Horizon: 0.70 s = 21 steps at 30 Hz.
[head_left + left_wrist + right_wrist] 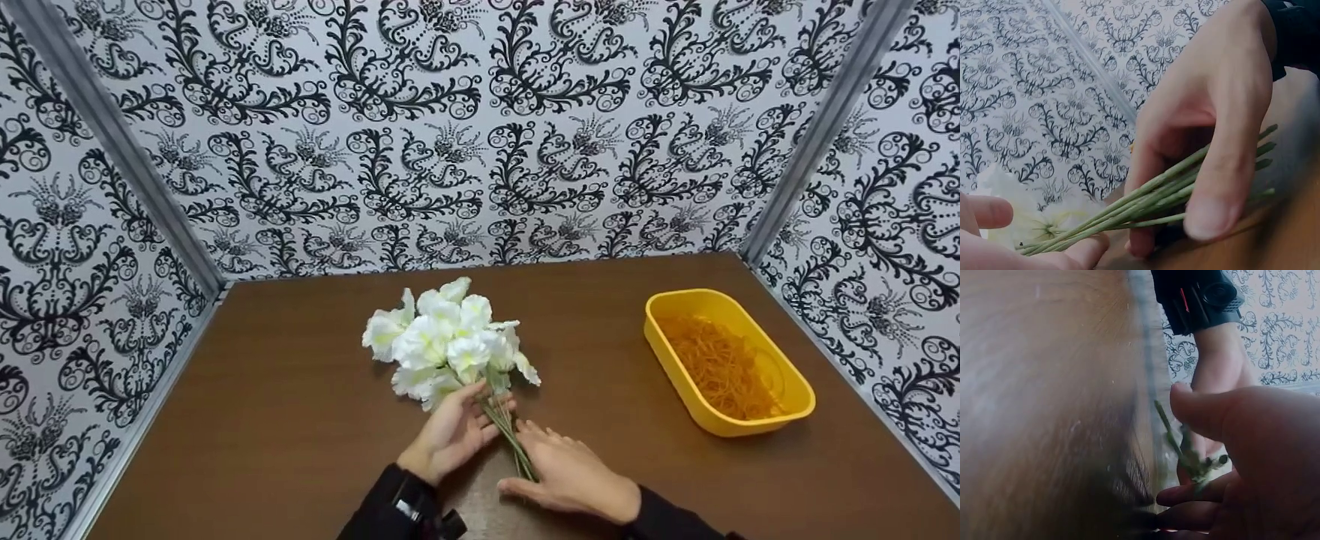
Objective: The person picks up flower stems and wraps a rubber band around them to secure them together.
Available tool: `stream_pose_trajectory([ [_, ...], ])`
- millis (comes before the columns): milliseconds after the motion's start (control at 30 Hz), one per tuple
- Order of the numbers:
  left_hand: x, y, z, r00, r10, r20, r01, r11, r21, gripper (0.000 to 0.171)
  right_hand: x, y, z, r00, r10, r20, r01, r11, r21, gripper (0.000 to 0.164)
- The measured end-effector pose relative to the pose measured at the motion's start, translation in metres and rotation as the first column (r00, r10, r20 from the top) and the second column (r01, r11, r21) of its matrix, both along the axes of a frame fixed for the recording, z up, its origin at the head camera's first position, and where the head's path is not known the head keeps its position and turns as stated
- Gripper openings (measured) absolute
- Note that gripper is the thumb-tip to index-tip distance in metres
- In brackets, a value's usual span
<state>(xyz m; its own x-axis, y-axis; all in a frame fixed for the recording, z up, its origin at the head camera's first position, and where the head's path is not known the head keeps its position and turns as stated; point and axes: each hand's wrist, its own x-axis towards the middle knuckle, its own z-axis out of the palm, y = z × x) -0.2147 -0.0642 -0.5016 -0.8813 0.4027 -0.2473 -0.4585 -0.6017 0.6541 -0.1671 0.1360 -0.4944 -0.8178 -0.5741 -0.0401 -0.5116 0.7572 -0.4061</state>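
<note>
Though partly hidden, left fingers (1089, 251) loosely around stems (1148, 197); right fingers (1190, 516) wide; stem ends (1198, 468) blurry

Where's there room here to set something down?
Left of the flowers, bare table runs to the left wall; another patch lies between flowers and tub. Crowded: front centre, with left hand, right hand and stems.

Dark sleeves (667, 516) reach both wrists, low in the head view. On the left cuff (390, 493) sits a black device (1210, 312) with a round lens (1220, 293) and thin red line (1185, 299), upper right in the right wrist view.
</note>
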Motion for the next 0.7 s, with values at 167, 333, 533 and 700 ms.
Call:
stream_pose_trajectory([
  [167, -0.002, 0.006, 0.004, 1.000, 0.018, -0.011, -0.018, 1.000, -0.016, 0.040, -0.001, -0.001, -0.003, 0.998, -0.007, -0.062, 0.007, 1.000, 0.001, 0.071],
  [333, -0.006, 0.006, 0.010, 0.999, 0.040, -0.025, -0.040, 0.999, -0.011, 0.033, -0.004, 0.000, -0.002, 0.991, 0.016, -0.134, -0.023, 0.998, -0.051, 0.036],
  [533, -0.011, 0.007, 0.012, 0.996, 0.071, -0.045, -0.072, 0.997, -0.012, 0.017, -0.006, 0.002, 0.002, 0.991, 0.039, -0.127, -0.054, 0.991, -0.122, 0.015],
  [700, -0.015, 0.007, 0.013, 0.994, 0.105, -0.014, -0.105, 0.994, 0.012, 0.011, -0.006, 0.003, 0.007, 0.992, 0.093, -0.085, -0.108, 0.975, -0.194, 0.016],
])
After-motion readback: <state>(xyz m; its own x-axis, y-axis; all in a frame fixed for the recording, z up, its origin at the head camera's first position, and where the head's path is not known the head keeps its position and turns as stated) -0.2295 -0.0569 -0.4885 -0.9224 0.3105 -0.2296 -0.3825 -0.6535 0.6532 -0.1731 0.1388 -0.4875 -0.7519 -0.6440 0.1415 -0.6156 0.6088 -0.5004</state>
